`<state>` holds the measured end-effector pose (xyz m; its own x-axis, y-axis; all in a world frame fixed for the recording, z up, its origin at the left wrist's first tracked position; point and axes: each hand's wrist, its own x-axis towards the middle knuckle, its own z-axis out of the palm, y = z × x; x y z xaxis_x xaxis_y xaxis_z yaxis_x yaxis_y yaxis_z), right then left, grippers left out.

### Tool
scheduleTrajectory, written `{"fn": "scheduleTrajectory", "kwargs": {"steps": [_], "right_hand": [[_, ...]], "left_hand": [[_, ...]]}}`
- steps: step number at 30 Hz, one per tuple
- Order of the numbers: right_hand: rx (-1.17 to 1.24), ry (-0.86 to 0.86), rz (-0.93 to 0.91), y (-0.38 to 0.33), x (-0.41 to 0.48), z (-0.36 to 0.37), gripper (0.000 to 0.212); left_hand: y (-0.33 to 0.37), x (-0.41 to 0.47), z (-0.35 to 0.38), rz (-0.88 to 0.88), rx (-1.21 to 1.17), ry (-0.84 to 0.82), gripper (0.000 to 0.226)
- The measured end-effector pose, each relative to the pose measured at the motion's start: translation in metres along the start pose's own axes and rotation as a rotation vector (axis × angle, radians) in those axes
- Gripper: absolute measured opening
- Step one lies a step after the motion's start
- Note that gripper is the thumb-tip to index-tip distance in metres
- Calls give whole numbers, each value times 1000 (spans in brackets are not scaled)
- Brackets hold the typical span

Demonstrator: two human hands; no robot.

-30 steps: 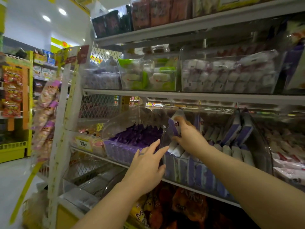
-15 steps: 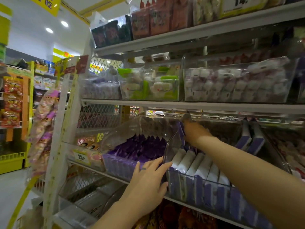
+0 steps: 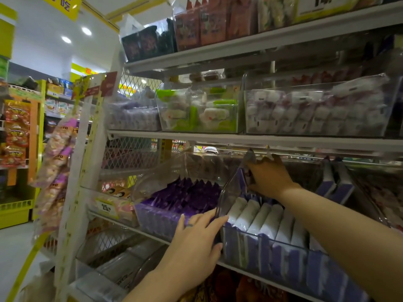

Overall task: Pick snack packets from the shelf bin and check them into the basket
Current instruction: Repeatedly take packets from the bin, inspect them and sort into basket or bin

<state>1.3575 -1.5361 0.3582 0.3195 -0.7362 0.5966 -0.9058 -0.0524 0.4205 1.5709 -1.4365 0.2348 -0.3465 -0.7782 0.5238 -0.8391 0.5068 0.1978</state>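
While I watch the clear bin (image 3: 229, 190) of white-and-purple packets (image 3: 261, 216), I list:
- left hand (image 3: 196, 243), at seven o'clock of the bin, fingers straight, laid against its front corner
- right hand (image 3: 269, 177), inside the bin at twelve o'clock of the row, fingers curled round one upright packet (image 3: 242, 180)
- next bin (image 3: 157, 177), at nine o'clock, filled with purple packs (image 3: 187, 192)

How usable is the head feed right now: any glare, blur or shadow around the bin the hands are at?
Head view: the right hand, deep in the clear bin, is shaded by the shelf above and motion-blurred, so its grip is unreadable. Head view: the left hand at the bin's front is brighter and sharper. Head view: ceiling lights flare top left; wide-angle distortion bows the shelves.
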Motion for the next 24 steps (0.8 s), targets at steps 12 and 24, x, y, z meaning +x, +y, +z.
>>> {"fn": "scheduleTrajectory", "kwargs": {"steps": [12,24], "right_hand": [[164,-32,66,9,-12,-7,77],[618,358,-186,-79,-128,-36,14]], "left_hand": [[5,3,-4,-9,29,45,58],[3,-47,16,36,-234,400,40]]}}
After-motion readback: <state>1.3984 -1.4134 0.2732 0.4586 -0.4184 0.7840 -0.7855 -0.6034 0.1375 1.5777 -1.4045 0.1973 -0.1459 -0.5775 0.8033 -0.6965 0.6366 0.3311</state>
